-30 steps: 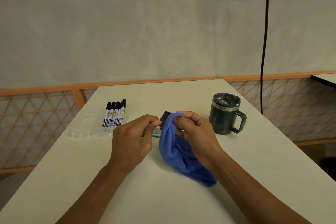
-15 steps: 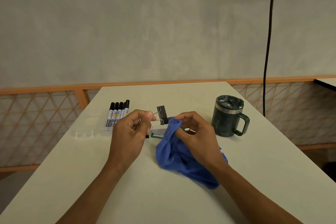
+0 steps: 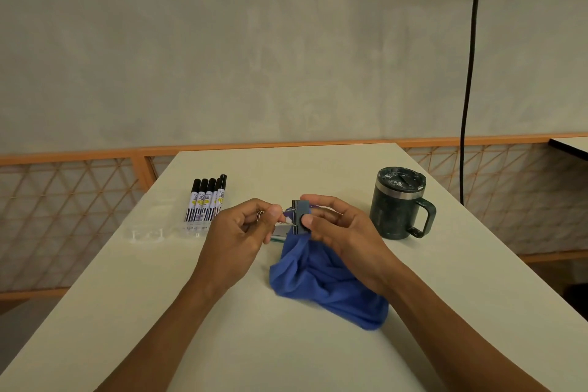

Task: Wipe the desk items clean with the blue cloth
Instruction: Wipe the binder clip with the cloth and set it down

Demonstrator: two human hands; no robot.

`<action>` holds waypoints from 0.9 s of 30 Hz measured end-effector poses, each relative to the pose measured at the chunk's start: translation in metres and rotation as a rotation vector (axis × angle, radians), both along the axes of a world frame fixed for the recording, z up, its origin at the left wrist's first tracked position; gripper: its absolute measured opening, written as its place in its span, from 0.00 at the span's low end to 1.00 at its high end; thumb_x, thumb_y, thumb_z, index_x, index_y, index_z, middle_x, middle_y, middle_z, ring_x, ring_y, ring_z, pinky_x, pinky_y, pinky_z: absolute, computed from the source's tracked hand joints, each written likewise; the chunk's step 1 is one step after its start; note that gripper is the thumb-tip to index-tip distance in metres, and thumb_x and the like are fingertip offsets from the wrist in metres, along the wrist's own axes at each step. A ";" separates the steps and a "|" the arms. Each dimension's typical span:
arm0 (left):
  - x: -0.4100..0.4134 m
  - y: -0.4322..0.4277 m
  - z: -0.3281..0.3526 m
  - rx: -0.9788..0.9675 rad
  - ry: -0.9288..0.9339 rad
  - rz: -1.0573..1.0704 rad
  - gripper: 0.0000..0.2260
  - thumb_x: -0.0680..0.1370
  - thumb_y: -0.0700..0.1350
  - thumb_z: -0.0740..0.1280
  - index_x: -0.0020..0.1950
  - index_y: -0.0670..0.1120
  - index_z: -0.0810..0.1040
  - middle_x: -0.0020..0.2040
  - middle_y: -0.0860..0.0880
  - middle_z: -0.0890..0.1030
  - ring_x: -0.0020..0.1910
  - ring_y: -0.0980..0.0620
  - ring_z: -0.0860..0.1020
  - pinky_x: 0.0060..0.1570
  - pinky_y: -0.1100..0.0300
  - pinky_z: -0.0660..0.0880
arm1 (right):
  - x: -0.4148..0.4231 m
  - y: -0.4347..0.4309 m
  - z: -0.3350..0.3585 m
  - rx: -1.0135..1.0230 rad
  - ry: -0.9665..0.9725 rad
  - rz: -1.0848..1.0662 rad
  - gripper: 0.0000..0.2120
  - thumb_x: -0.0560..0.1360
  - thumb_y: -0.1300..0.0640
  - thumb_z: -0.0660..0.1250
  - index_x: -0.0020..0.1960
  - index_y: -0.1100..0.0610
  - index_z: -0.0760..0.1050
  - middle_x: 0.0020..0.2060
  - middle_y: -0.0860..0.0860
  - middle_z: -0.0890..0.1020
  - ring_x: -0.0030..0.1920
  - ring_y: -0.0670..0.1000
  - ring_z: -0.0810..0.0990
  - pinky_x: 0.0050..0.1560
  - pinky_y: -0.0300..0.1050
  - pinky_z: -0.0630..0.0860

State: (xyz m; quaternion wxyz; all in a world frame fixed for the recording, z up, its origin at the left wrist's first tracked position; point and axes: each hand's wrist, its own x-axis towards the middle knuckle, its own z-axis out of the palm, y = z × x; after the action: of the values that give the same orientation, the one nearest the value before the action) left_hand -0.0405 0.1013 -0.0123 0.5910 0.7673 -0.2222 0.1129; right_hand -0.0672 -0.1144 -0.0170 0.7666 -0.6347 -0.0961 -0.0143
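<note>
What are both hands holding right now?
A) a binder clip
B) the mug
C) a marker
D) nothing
A: the binder clip is pinched by its wire handles in the left hand and by its dark body in the right hand, above the cloth.

Crumpled blue cloth (image 3: 324,283) beneath black binder clip (image 3: 301,216).

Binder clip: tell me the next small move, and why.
Probably draw the cloth up over the clip and rub. The left hand pinches its wire handles, the right hand pinches its body with a bare thumb, and the cloth hangs below onto the table.
</note>
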 end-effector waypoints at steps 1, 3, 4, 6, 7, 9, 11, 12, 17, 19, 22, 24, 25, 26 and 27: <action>-0.001 0.000 0.001 0.010 -0.015 0.014 0.07 0.83 0.51 0.70 0.49 0.54 0.86 0.33 0.46 0.80 0.33 0.53 0.77 0.39 0.61 0.76 | 0.000 0.000 0.000 0.007 0.003 -0.013 0.17 0.81 0.62 0.73 0.69 0.55 0.80 0.59 0.57 0.87 0.62 0.59 0.86 0.61 0.46 0.81; -0.003 -0.001 0.002 0.032 -0.044 0.047 0.07 0.83 0.50 0.70 0.48 0.53 0.86 0.33 0.47 0.80 0.32 0.51 0.77 0.38 0.64 0.75 | -0.001 0.002 0.001 0.020 0.009 -0.023 0.17 0.80 0.64 0.73 0.68 0.56 0.80 0.58 0.57 0.88 0.60 0.57 0.87 0.57 0.41 0.81; -0.003 0.000 0.002 0.045 -0.056 0.064 0.07 0.83 0.50 0.71 0.47 0.53 0.86 0.32 0.47 0.80 0.32 0.49 0.77 0.37 0.65 0.74 | -0.002 0.002 0.001 0.022 0.010 -0.025 0.17 0.80 0.64 0.73 0.67 0.57 0.81 0.58 0.57 0.88 0.60 0.57 0.87 0.57 0.40 0.81; -0.003 0.001 0.003 0.058 -0.069 0.093 0.07 0.83 0.50 0.71 0.47 0.54 0.86 0.32 0.48 0.80 0.33 0.47 0.78 0.36 0.65 0.73 | -0.002 0.003 0.001 0.012 0.017 -0.040 0.17 0.79 0.63 0.75 0.67 0.57 0.81 0.58 0.56 0.88 0.60 0.57 0.87 0.61 0.44 0.82; -0.003 0.002 0.003 0.059 -0.072 0.103 0.06 0.83 0.51 0.71 0.47 0.54 0.86 0.32 0.48 0.81 0.32 0.48 0.77 0.36 0.65 0.73 | -0.002 0.004 0.001 0.007 0.021 -0.053 0.18 0.78 0.62 0.76 0.66 0.57 0.81 0.58 0.56 0.88 0.60 0.56 0.87 0.63 0.46 0.82; -0.003 0.003 0.002 0.057 -0.075 0.115 0.06 0.83 0.53 0.71 0.48 0.54 0.86 0.32 0.50 0.81 0.30 0.51 0.76 0.35 0.62 0.72 | -0.003 0.004 0.002 0.001 0.020 -0.079 0.18 0.76 0.61 0.78 0.65 0.56 0.82 0.57 0.55 0.88 0.60 0.56 0.87 0.66 0.49 0.81; -0.003 0.003 0.003 0.041 -0.065 0.108 0.06 0.82 0.54 0.71 0.50 0.55 0.85 0.33 0.50 0.82 0.31 0.46 0.75 0.35 0.55 0.72 | -0.003 0.004 0.002 0.001 0.022 -0.090 0.19 0.75 0.60 0.79 0.64 0.56 0.82 0.58 0.56 0.88 0.60 0.56 0.87 0.67 0.50 0.81; -0.004 0.003 0.003 0.014 -0.050 0.091 0.06 0.82 0.55 0.71 0.51 0.54 0.85 0.35 0.49 0.83 0.33 0.42 0.76 0.36 0.53 0.73 | -0.003 0.004 0.002 0.004 0.025 -0.091 0.18 0.75 0.60 0.79 0.64 0.57 0.83 0.57 0.56 0.88 0.60 0.56 0.87 0.67 0.51 0.81; -0.002 0.004 0.006 -0.196 0.089 0.027 0.12 0.83 0.57 0.67 0.60 0.52 0.84 0.41 0.47 0.84 0.34 0.55 0.74 0.42 0.58 0.72 | 0.000 0.003 0.000 0.117 0.074 -0.092 0.20 0.75 0.59 0.79 0.66 0.58 0.81 0.58 0.58 0.87 0.61 0.57 0.87 0.69 0.55 0.79; -0.001 0.003 0.004 -0.205 0.132 0.002 0.11 0.82 0.56 0.69 0.59 0.53 0.85 0.43 0.48 0.85 0.35 0.58 0.76 0.44 0.59 0.72 | 0.000 0.003 -0.001 0.164 0.088 -0.120 0.22 0.73 0.57 0.79 0.66 0.58 0.81 0.58 0.57 0.88 0.61 0.57 0.87 0.68 0.55 0.79; -0.002 0.001 -0.004 -0.106 0.090 0.004 0.07 0.80 0.54 0.73 0.56 0.54 0.86 0.47 0.51 0.87 0.43 0.47 0.82 0.48 0.52 0.79 | -0.001 0.005 -0.005 0.179 0.078 -0.155 0.22 0.72 0.57 0.80 0.64 0.58 0.82 0.58 0.58 0.87 0.61 0.58 0.87 0.67 0.55 0.80; -0.002 0.000 -0.007 -0.058 0.047 0.041 0.06 0.80 0.54 0.74 0.55 0.56 0.87 0.47 0.51 0.87 0.38 0.42 0.76 0.44 0.52 0.77 | -0.001 0.008 -0.007 0.163 0.069 -0.152 0.20 0.74 0.59 0.80 0.64 0.58 0.82 0.57 0.58 0.87 0.60 0.59 0.87 0.65 0.54 0.81; -0.001 0.001 -0.007 -0.058 0.035 0.062 0.05 0.80 0.54 0.74 0.55 0.57 0.87 0.47 0.52 0.87 0.35 0.43 0.74 0.41 0.54 0.76 | -0.002 0.009 -0.008 0.148 0.066 -0.148 0.20 0.74 0.59 0.80 0.64 0.58 0.82 0.57 0.57 0.87 0.60 0.59 0.87 0.64 0.53 0.82; 0.000 0.002 -0.007 -0.064 0.029 0.083 0.05 0.80 0.54 0.75 0.54 0.57 0.88 0.47 0.53 0.87 0.35 0.43 0.74 0.40 0.58 0.76 | -0.003 0.010 -0.008 0.136 0.063 -0.144 0.19 0.74 0.60 0.80 0.64 0.58 0.82 0.57 0.57 0.87 0.59 0.59 0.87 0.64 0.53 0.82; 0.000 0.003 -0.007 -0.072 0.026 0.106 0.05 0.80 0.53 0.75 0.55 0.57 0.88 0.47 0.54 0.87 0.37 0.40 0.76 0.40 0.61 0.77 | -0.003 0.011 -0.009 0.127 0.062 -0.143 0.19 0.74 0.60 0.81 0.64 0.58 0.82 0.57 0.57 0.87 0.59 0.60 0.87 0.63 0.53 0.83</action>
State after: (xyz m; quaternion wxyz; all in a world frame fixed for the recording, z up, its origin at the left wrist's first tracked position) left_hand -0.0401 0.1039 -0.0191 0.6145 0.7574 -0.1693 0.1417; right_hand -0.0701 -0.1038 -0.0257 0.8051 -0.5900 -0.0256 -0.0554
